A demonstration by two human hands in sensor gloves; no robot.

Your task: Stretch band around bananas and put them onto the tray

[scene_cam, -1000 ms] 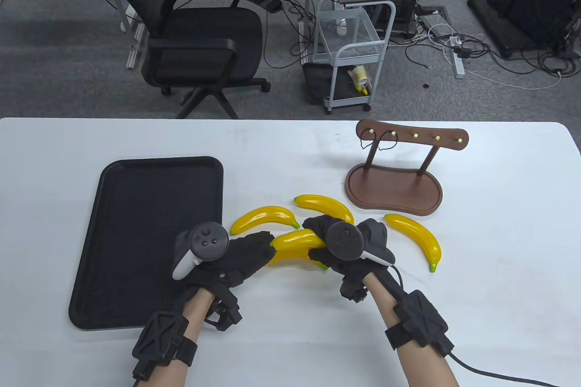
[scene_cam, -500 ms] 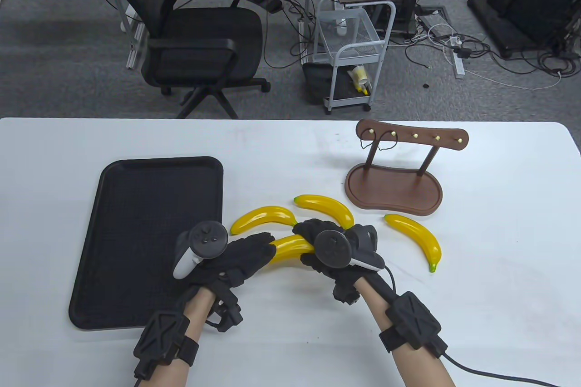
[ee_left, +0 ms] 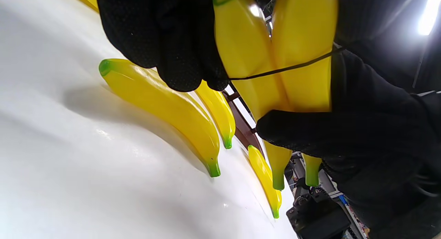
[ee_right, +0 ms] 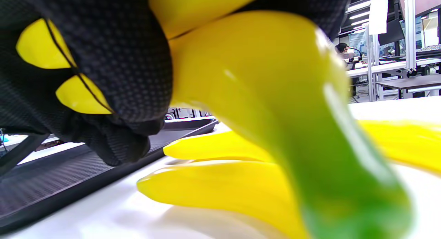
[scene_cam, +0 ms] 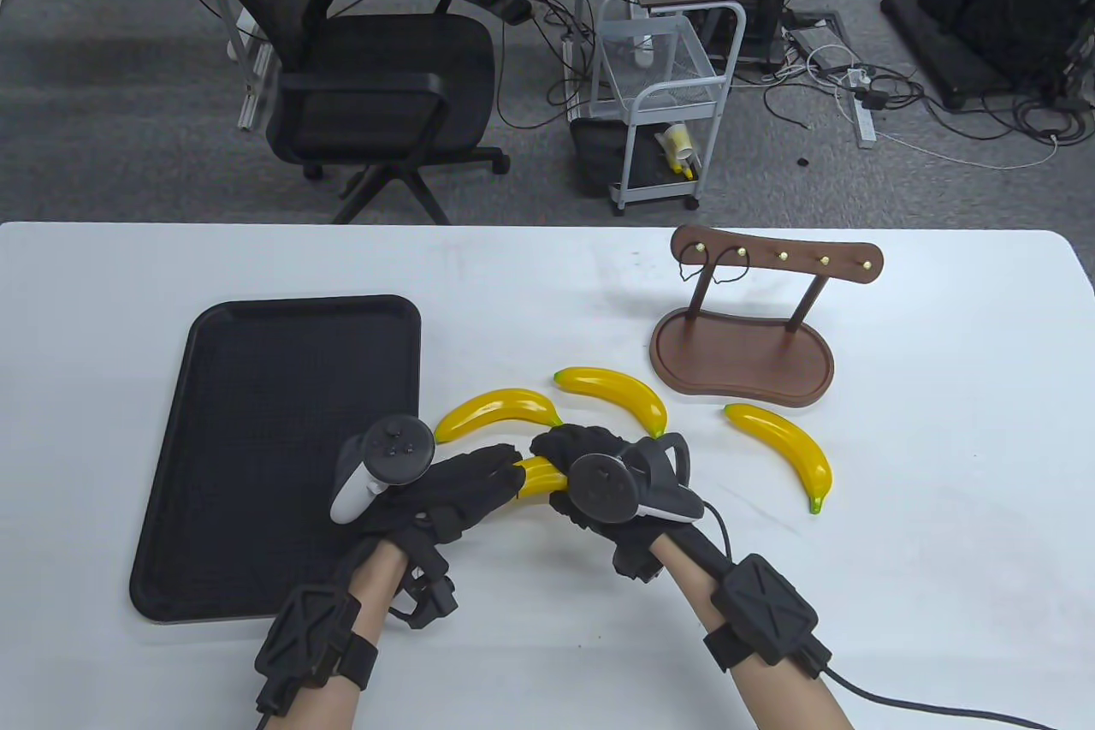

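Bananas (ee_left: 275, 59) at frame centre: right hand (scene_cam: 590, 473) is curled around both, left hand (scene_cam: 453, 490) pinches the band (ee_left: 286, 67); keep them pressed together, slide band toward the middle.

Left hand (scene_cam: 453, 490): near the table's middle, palm down, fingers reaching right, pinching a thin band.
Right hand (scene_cam: 590, 477): just right of it, fingers curled round two bananas.

bare table (scene_cam: 530, 293) between tray (scene_cam: 214, 388) and stand (scene_cam: 740, 353), loose bananas (scene_cam: 496, 413) beside hands
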